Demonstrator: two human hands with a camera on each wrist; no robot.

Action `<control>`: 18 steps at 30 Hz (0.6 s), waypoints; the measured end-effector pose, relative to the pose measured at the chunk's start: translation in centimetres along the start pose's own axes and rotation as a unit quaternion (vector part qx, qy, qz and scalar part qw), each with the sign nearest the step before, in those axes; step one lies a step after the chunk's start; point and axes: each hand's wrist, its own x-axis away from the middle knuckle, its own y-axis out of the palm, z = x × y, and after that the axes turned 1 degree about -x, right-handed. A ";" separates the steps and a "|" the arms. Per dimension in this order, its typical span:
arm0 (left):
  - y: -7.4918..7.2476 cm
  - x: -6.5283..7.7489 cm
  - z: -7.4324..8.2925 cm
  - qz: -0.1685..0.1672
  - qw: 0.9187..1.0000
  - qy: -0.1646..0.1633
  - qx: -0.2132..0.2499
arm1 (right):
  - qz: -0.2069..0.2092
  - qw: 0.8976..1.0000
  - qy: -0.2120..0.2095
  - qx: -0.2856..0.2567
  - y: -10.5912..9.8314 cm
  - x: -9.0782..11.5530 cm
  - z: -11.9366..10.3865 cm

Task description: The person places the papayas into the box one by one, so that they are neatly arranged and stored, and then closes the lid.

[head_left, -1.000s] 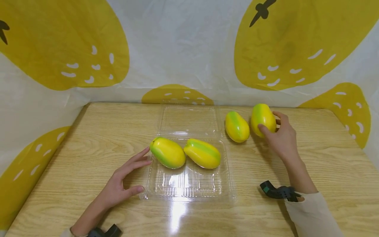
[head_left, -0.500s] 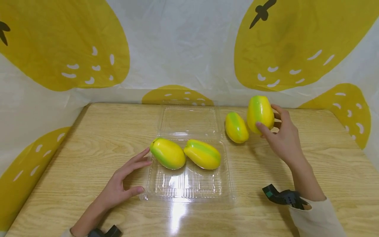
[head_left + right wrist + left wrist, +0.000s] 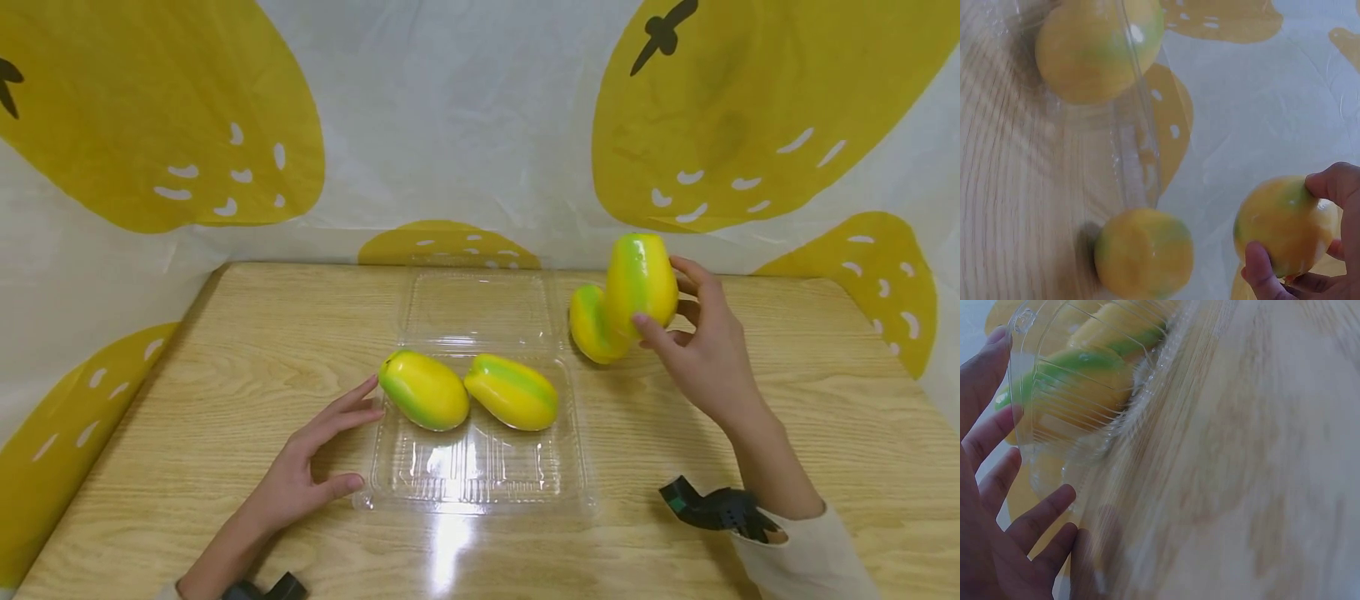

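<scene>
My right hand (image 3: 708, 358) grips a yellow papaya (image 3: 640, 275) with a green stripe, held above the table at the back right. Thumb and fingers sit on opposite sides of it in the right wrist view. Partly behind it, another papaya (image 3: 591, 325) lies on the table. Two more papayas, one on the left (image 3: 423, 390) and one on the right (image 3: 513, 392), lie side by side in the clear plastic clamshell box (image 3: 487, 493). The fingers of my left hand (image 3: 303, 471) are spread and extended at the box's left edge, with fingertips at its rim.
The box's clear lid (image 3: 476, 308) is folded back flat toward the rear of the wooden table (image 3: 247, 358). Behind the table hangs a white cloth (image 3: 465, 108) with large yellow fruit prints. A dark wrist mount (image 3: 712, 507) sits on the right forearm.
My right hand has lifted the papaya off the table and carried it slightly left, so it now overlaps the papaya lying there. The left hand and the box stay in place.
</scene>
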 end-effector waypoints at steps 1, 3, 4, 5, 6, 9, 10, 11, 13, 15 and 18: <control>0.0 0.0 0.0 0.000 1.000 0.000 0.000 | -0.002 1.000 -0.010 -0.006 0.1 0.0 -0.3; 0.0 0.0 0.1 -0.001 1.000 0.000 0.000 | -0.004 0.999 -0.026 -0.018 0.4 0.2 -0.8; 0.0 -0.1 0.1 -0.001 1.000 0.000 0.000 | -0.006 0.999 -0.033 -0.019 0.5 0.2 -1.1; 0.0 -0.1 0.1 -0.002 1.000 0.000 0.000 | -0.008 0.999 -0.039 -0.021 0.6 0.3 -1.3; 0.0 -0.1 0.2 -0.002 1.000 0.000 -0.001 | -0.010 0.999 -0.045 -0.021 0.8 0.4 -1.5; -0.1 -0.1 0.2 -0.001 1.000 0.000 -0.003 | -0.021 0.998 -0.054 -0.016 1.5 0.6 -2.2; -0.1 -0.1 0.2 -0.001 1.000 -0.001 -0.003 | -0.026 0.998 -0.056 -0.015 1.7 0.7 -2.4; -0.1 -0.1 0.2 -0.001 1.000 0.000 -0.005 | -0.032 0.998 -0.058 -0.018 2.0 0.8 -2.5; -0.1 0.0 0.1 -0.001 1.000 0.001 -0.005 | -0.044 0.997 -0.064 -0.026 2.6 0.9 -2.8; -0.1 0.0 0.1 -0.002 1.000 0.002 -0.005 | -0.054 0.995 -0.073 -0.034 3.1 1.1 -3.1; 0.0 0.0 0.1 -0.001 1.000 0.004 -0.002 | -0.065 0.993 -0.088 -0.046 3.7 1.4 -3.6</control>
